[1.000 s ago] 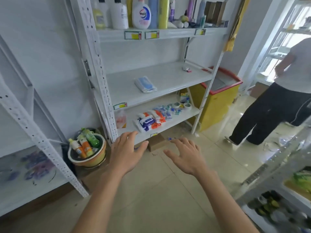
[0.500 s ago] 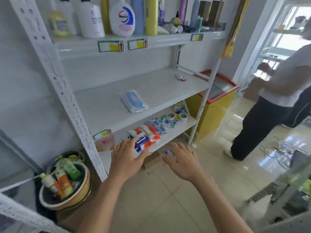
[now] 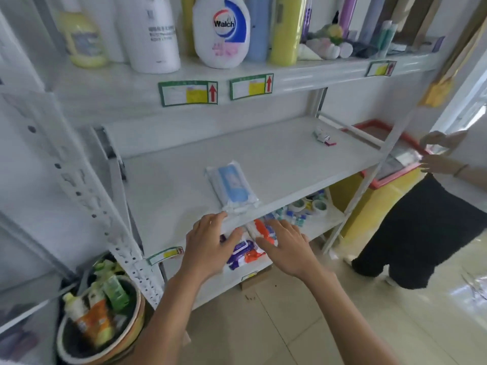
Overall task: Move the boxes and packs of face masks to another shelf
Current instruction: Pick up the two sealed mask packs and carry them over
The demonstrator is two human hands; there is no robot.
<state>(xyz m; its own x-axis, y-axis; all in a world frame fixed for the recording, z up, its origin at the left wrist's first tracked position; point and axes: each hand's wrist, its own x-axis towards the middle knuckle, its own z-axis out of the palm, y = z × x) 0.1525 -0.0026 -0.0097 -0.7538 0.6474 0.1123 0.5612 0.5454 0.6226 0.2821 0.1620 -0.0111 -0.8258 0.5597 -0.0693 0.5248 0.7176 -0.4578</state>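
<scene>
Head view, white metal shelving unit. Middle shelf [image 3: 276, 159]: one pack of face masks [image 3: 232, 187], clear wrap with blue inside, lying flat near the front edge, nothing beside it. A small tube [image 3: 323, 137] lies well apart at the back right.

Left hand [image 3: 208, 245]: palm down, fingers spread, tips at the front lip of the middle shelf just below the mask pack; contact with the pack possible but the blur leaves it unclear. Holding nothing.

Right hand [image 3: 286, 245]: palm down, fingers spread, over the lower shelf [image 3: 313, 227], above the purple and orange packets [image 3: 247, 250]. Not gripping anything.

Lower shelf also carries tape rolls [image 3: 317, 205] toward the right. Top shelf: Walch bottle [image 3: 224, 30] among other bottles. Bowl of bottles [image 3: 102, 317] on the floor at left. Another person [image 3: 427, 227] stands at right by a yellow chest with a red rim [image 3: 379, 204].
</scene>
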